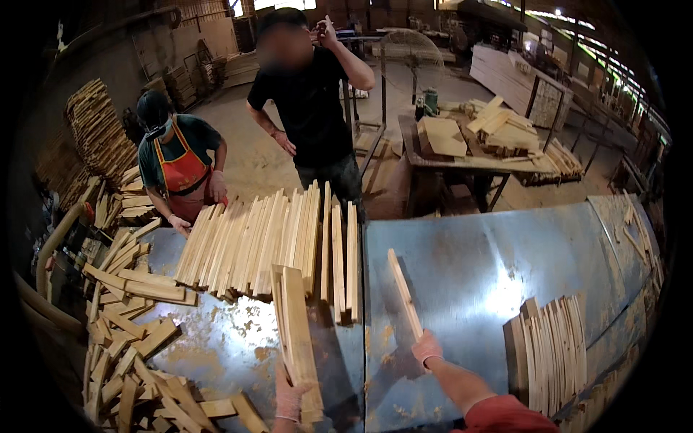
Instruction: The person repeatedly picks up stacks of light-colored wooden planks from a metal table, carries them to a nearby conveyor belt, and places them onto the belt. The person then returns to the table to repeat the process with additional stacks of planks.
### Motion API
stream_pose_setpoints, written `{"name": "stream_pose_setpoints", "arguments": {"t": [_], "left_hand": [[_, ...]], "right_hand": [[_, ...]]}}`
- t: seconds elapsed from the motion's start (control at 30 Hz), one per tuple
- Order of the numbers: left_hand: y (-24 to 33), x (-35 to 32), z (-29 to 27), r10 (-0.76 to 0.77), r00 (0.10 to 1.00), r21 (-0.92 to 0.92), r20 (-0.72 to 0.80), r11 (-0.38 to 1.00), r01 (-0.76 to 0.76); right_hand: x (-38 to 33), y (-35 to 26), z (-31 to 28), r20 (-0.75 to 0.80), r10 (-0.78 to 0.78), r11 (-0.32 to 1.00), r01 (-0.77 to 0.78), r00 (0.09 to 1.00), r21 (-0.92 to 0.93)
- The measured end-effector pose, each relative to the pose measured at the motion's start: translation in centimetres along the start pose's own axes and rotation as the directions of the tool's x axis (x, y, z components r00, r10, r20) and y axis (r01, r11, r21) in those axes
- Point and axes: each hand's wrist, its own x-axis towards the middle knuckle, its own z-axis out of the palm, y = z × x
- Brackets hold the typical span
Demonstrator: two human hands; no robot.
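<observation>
My left hand [290, 398], in a pinkish glove, grips a few wooden slats [299, 332] near their lower end; they stand tilted over the metal table [455, 252]. The fingers are partly hidden by the wood. Farther right, my gloved right hand [427, 348] is closed round the near end of a single narrow wooden slat [404, 294] that points away from me. Beyond my left hand, a long row of slats [253, 242] lies side by side on the table. A few slats [351, 267] sit slightly apart at its right end.
Loose offcuts [130, 332] heap up along the left. A bundle of slats [556, 353] lies at the right. Across the table are a person in a red apron [184, 166], hands near the row, and a standing person in black [307, 115]. Behind stands another wood-laden table [415, 148].
</observation>
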Motion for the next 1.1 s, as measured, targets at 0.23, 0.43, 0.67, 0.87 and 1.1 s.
{"name": "stream_pose_setpoints", "arguments": {"t": [0.23,0.43,0.67,0.87,1.1], "left_hand": [[-3.5,-12.7,-0.6,0.044,0.995,0.101,0.093,0.994,-0.053],[-1.0,-13.3,4.2,0.018,0.966,0.190,0.257,0.979,-0.069],[-0.8,-14.0,16.5,-0.078,0.939,0.132,0.334,0.991,0.035],[-8.3,-15.5,29.1,-0.005,0.929,0.600,0.370,0.765,-0.235],[-7.1,-19.4,33.2,-0.238,0.823,0.717,0.516,0.646,-0.262]], "right_hand": [[-6.2,8.5,3.2,0.034,-0.019,1.000,0.019,0.999,0.009],[-12.5,11.7,0.1,-0.051,-0.110,0.948,0.120,0.993,0.296],[-15.3,17.3,1.0,-0.103,0.053,0.905,-0.004,0.993,0.425],[-17.3,22.5,0.5,-0.037,0.057,0.924,-0.039,0.998,0.380],[-17.6,27.1,0.1,0.321,-0.247,0.906,0.101,0.914,0.410]]}}
